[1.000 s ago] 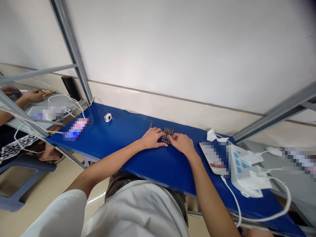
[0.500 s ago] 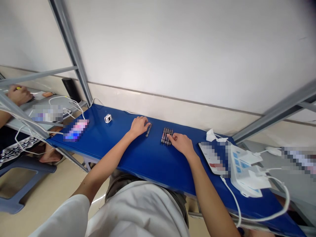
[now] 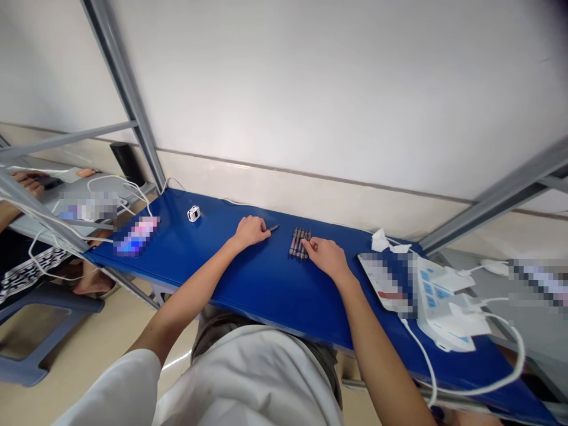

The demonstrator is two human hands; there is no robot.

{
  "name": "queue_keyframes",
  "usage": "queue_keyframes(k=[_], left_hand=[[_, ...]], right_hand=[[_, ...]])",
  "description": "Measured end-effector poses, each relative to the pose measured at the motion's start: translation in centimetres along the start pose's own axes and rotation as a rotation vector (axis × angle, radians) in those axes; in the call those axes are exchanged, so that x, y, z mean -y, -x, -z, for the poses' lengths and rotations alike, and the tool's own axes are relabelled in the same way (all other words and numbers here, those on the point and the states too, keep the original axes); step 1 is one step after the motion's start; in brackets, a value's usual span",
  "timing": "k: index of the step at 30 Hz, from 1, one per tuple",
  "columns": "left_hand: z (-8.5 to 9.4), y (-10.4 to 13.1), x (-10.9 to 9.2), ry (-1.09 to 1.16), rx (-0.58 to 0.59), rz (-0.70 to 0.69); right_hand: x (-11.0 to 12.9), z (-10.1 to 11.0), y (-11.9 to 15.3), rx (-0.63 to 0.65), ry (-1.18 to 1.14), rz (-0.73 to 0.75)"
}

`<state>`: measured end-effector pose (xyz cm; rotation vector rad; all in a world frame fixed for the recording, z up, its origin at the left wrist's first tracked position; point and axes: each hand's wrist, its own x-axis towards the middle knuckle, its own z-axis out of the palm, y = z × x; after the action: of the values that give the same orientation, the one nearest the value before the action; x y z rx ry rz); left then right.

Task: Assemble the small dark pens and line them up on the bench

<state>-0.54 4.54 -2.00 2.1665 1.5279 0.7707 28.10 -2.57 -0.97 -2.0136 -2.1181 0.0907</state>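
Pinched in my left hand [image 3: 251, 230] is a dark pen [image 3: 274, 228], its tip pointing right just over the blue table. Several dark pens [image 3: 296, 243] lie side by side in a row to the right of it, one of them with a pinkish barrel. My right hand [image 3: 326, 254] rests at the row's right side, thumb and fingers closed against the pens there. Its curled fingers partly cover the rightmost pens.
A white earbud-style case [image 3: 193, 213] and a phone [image 3: 138, 235] sit at the table's left. On the right are a tablet-like device [image 3: 386, 284], a white power strip [image 3: 437, 296] and cables. Grey metal posts [image 3: 126, 100] flank the table [image 3: 266, 290]. Another person's hand [image 3: 27, 182] is far left.
My left hand has closed on the single pen and turned it from upright-lying to pointing right. My right hand has barely moved. The other person's hand at the far left has lowered.
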Motion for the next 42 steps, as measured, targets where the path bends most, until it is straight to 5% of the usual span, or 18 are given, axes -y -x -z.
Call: queue_keyframes(k=[4,8,12,24,34,39,42], left_hand=[[0.1,-0.1,-0.5,0.491,-0.070,0.096],[1.0,-0.5,-1.5,1.266,0.028,0.105],[2.0,-0.7,-2.0,1.586,0.037,0.100],[0.7,-0.2,-2.5,1.674,-0.050,0.114],[0.5,0.2,-2.8,1.653,-0.006,0.014],[-0.5,0.7,-3.4,1.593,0.048,0.008],[-1.0,0.6,-3.0,1.512,-0.032,0.015]], right_hand=[[0.0,0.0,0.0,-0.001,0.008,-0.003],[0.0,-0.1,0.0,-0.015,0.002,0.004],[-0.2,-0.2,0.0,-0.051,-0.011,-0.008],[0.9,0.0,0.5,-0.310,-0.213,0.015],[2.5,-0.5,0.7,-0.378,-0.361,0.130],[6.4,-0.3,-1.1,-0.147,-0.581,0.356],[8.2,-0.4,-2.5,-0.095,-0.604,0.403]])
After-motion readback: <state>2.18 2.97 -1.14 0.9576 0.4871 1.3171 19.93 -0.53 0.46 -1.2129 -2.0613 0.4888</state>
